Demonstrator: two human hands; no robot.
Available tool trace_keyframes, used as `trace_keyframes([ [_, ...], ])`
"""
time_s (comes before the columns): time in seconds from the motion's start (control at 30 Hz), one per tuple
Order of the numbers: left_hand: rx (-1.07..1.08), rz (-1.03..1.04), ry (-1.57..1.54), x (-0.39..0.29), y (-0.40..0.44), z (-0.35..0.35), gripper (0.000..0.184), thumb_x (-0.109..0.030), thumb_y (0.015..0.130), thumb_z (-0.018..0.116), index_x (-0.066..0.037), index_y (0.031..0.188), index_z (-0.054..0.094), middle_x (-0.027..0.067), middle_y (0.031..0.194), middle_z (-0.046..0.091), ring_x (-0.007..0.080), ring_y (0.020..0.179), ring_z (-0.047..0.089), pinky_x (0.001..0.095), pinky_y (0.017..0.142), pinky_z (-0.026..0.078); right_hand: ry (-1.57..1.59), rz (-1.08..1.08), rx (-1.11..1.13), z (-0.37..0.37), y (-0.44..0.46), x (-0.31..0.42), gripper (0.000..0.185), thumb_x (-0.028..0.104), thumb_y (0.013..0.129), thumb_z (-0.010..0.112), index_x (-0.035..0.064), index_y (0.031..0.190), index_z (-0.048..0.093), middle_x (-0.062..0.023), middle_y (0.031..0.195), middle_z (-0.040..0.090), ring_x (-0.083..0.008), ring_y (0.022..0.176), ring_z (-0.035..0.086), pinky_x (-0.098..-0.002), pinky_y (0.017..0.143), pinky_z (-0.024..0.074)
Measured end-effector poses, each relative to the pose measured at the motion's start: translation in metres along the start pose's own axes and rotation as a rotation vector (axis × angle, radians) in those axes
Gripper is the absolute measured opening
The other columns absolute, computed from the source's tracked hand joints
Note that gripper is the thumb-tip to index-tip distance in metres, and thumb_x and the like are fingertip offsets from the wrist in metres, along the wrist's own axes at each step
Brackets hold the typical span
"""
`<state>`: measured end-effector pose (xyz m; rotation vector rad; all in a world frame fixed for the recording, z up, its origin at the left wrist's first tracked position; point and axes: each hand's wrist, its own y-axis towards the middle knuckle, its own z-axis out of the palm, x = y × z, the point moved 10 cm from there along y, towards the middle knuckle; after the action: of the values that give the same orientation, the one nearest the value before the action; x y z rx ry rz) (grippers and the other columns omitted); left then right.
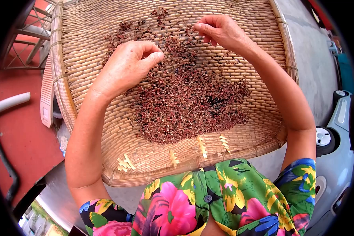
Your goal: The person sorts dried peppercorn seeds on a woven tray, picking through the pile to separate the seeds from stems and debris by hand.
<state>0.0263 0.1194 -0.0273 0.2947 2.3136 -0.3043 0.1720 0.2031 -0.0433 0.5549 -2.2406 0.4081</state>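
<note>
A heap of dried Sichuan peppercorns (188, 106), reddish husks mixed with black seeds, lies on a large woven winnowing basket (259, 35). Over the heap's left upper part is my left hand (131, 63), its thumb and fingers curled into a pinch. Farther up and to the right, my right hand (221, 32) is closed too, thumb pressed against the bent index finger. Anything between either hand's fingertips is too small or hidden to make out. Looser dark clusters (159, 17) are scattered near and between both hands.
Pale woven strips (201, 147) stand out along the basket's near rim. At the left are a ridged plastic board (47, 92), a grey pipe (10, 104) and a metal frame (35, 33). A light-blue wheeled toy car (338, 137) stands at the right.
</note>
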Motion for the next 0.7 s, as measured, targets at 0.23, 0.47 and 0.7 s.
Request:
trace_keyframes([
  [0.23,0.001,0.003,-0.005,-0.002,-0.001,0.001,0.027,-0.025,0.085,0.054,0.001,0.087,0.059,-0.0017,0.067,0.053,0.0051,0.06,0.046,0.0224,0.053,0.041,-0.426,-0.376,-0.084,0.021,-0.016,0.011,0.014,0.015,0.077,0.061,0.0034,0.085,0.059,-0.01,0.079,0.059,-0.023,0.075,0.059,-0.0309,0.067,0.0483],
  [0.47,0.033,-0.019,0.005,-0.001,0.0,0.004,0.026,-0.024,0.085,0.055,0.001,0.088,0.06,-0.0016,0.069,0.055,0.0053,0.062,0.047,0.0222,0.055,0.04,-0.451,-0.387,-0.104,0.016,-0.013,0.01,0.009,0.012,0.08,0.057,0.0034,0.085,0.057,-0.0096,0.078,0.06,-0.0228,0.073,0.058,-0.0308,0.065,0.0472],
  [0.7,0.053,-0.037,-0.028,-0.001,-0.001,0.006,0.023,-0.021,0.085,0.054,0.002,0.086,0.06,-0.002,0.067,0.053,0.0049,0.061,0.046,0.0218,0.055,0.039,-0.356,-0.359,-0.143,0.006,0.008,0.028,0.023,0.02,0.082,0.059,0.0049,0.1,0.058,-0.0084,0.089,0.059,-0.0175,0.071,0.058,-0.0301,0.065,0.0485],
])
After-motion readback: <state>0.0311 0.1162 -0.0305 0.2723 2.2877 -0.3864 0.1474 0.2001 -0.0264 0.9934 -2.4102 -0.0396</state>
